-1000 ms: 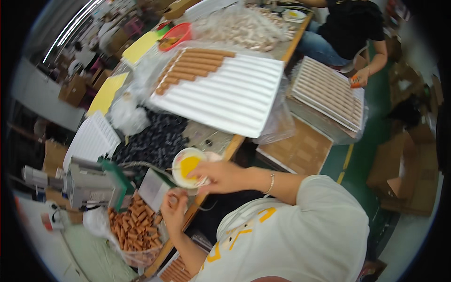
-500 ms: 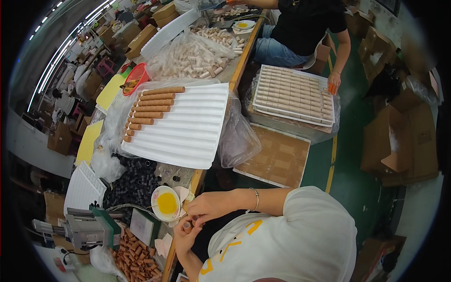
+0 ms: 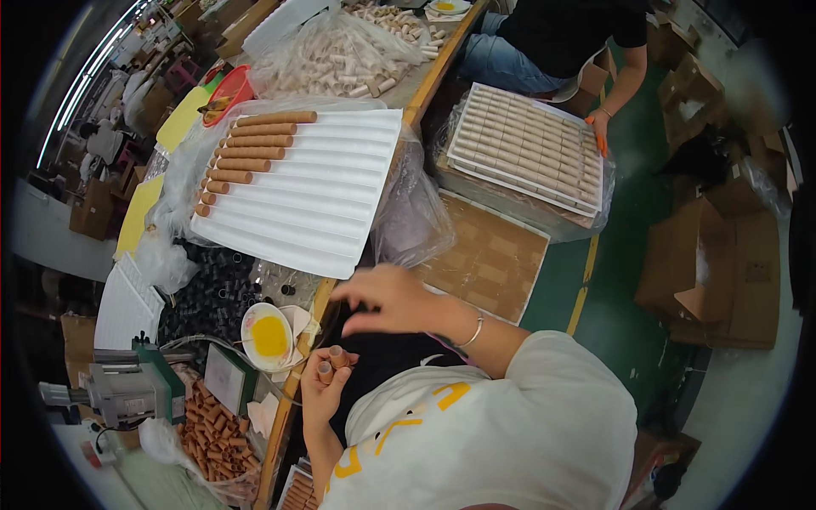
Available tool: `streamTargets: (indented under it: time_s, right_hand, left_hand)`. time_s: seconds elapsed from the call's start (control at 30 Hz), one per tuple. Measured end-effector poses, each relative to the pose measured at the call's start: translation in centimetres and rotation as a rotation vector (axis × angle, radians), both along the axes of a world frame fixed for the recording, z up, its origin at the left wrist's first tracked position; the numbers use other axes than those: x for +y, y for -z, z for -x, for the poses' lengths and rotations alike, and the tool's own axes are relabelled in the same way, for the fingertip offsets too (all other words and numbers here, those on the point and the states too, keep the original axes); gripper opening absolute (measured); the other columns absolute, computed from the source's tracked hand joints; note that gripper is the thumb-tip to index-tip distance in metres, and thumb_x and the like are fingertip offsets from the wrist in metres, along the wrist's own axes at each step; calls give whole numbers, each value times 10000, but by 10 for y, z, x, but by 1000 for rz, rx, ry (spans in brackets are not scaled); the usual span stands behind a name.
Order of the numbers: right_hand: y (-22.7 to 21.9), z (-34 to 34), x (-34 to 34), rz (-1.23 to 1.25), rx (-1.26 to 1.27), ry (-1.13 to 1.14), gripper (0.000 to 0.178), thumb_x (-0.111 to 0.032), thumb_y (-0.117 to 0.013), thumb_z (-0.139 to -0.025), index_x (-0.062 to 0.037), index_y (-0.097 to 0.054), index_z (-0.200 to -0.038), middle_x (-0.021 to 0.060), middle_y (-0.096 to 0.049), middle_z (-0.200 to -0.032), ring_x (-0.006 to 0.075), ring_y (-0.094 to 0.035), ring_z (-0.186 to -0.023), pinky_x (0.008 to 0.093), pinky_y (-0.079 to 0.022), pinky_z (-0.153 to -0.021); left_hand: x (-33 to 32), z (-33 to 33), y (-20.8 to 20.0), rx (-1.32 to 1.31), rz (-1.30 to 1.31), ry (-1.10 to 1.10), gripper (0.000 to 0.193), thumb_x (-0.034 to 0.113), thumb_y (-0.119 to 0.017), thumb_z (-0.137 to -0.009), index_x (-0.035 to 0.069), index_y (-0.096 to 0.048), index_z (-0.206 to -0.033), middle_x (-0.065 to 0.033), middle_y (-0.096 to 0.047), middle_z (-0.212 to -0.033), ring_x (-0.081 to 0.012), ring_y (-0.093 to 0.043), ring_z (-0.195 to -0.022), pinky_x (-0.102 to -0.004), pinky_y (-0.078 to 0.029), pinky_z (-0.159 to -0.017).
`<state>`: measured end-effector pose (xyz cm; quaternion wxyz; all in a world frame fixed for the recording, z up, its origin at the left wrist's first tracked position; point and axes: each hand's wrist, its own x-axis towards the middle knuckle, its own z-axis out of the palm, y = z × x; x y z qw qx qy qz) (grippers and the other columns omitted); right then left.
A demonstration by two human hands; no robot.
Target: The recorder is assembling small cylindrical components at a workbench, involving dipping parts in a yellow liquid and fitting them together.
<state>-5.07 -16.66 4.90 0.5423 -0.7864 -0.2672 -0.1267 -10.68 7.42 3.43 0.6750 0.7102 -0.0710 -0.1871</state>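
My left hand [image 3: 316, 398], low in the middle by the bench edge, is closed around two short brown tubes [image 3: 338, 358] standing upright side by side, their open ends facing up. Above and to the right of it, my right hand [image 3: 389, 297] hangs in the air with thumb and fingers apart. It looks empty, though its fingertips are slightly blurred. Left of my hands sits a white bowl [image 3: 283, 356] of yellow liquid. Beyond them lies a white ribbed tray [image 3: 331, 204], with rows of brown tubes [image 3: 262, 141] along its left side.
Black ring-like pieces [image 3: 212, 297] are heaped left of the bowl. Nearer are a grey-green machine [image 3: 136, 387] and a heap of loose brown tubes [image 3: 212, 433]. On the right, a co-worker's hand [image 3: 600, 132] touches a filled tray [image 3: 527, 149]. Cardboard boxes [image 3: 722, 272] stand farther right.
My right hand has come away from the left hand and moved up and right, its fingers now spread. The left hand keeps the tubes. The whole view has shifted slightly.
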Motion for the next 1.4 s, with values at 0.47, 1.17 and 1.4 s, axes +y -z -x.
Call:
streamTargets:
  time_s: [0.47, 1.17, 1.4]
  right_hand:
    - [55, -90, -43, -561, 538, 429, 544, -251, -601, -879, 11, -346, -1282, 99, -606, -791, 102, -555, -580, 236, -442, -514]
    - [89, -119, -128, -1097, 584, 473, 513, -384, -353, -978, 75, -483, -1169, 198, -599, -1078, 235, -598, -970, 340, -482, -853]
    - [49, -23, 28, -411, 558, 237, 147, -158, -559, -902, -27, -624, -890, 11, -595, -699, 72, -570, -631, 215, -445, -498]
  left_hand:
    - [-11, -150, 6, 86, 304, -537, 359, 263, -599, -896, 31, -527, -1161, -39, -542, -1105, -156, -522, -1031, -342, -415, -945]
    - [-40, -117, -18, 6, 235, -190, 317, 192, -629, -861, 5, -537, -1100, -58, -626, -932, -125, -589, -842, -253, -470, -775]
    - [100, 0, -20, -133, -129, -582, 259, 97, -653, -815, 14, -557, -1040, -46, -613, -904, -117, -588, -809, -223, -468, -722]
